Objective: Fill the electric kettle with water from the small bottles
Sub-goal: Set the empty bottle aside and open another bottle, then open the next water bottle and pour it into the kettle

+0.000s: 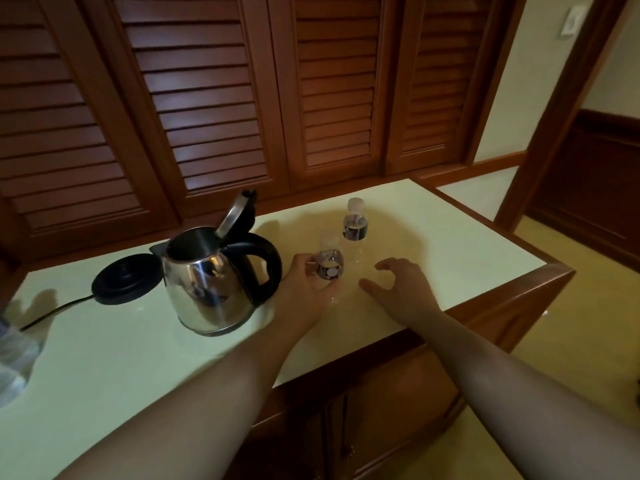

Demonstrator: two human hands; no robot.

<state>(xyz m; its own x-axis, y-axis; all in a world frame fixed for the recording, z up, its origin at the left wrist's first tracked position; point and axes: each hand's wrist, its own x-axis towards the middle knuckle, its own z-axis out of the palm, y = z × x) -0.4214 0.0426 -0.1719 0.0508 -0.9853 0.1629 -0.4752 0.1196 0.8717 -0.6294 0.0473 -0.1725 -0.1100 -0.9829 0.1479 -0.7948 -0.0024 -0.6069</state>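
Note:
A steel electric kettle (207, 285) with a black handle stands on the pale counter (450, 233), its lid tipped up and open, off its base. Right of it, my left hand (304, 282) is wrapped around a small clear bottle (330, 265) with a dark label; that bottle stands upright on the counter. A second small bottle (355, 225) with a white cap stands just behind it. My right hand (401, 285) hovers open over the counter, right of both bottles, touching nothing.
The kettle's black round base (124, 282) lies left of the kettle, its cord trailing left. A crumpled clear plastic bag (17, 344) sits at the left edge. Louvred wooden doors (214, 109) stand behind the counter, whose wooden front edge runs below my arms.

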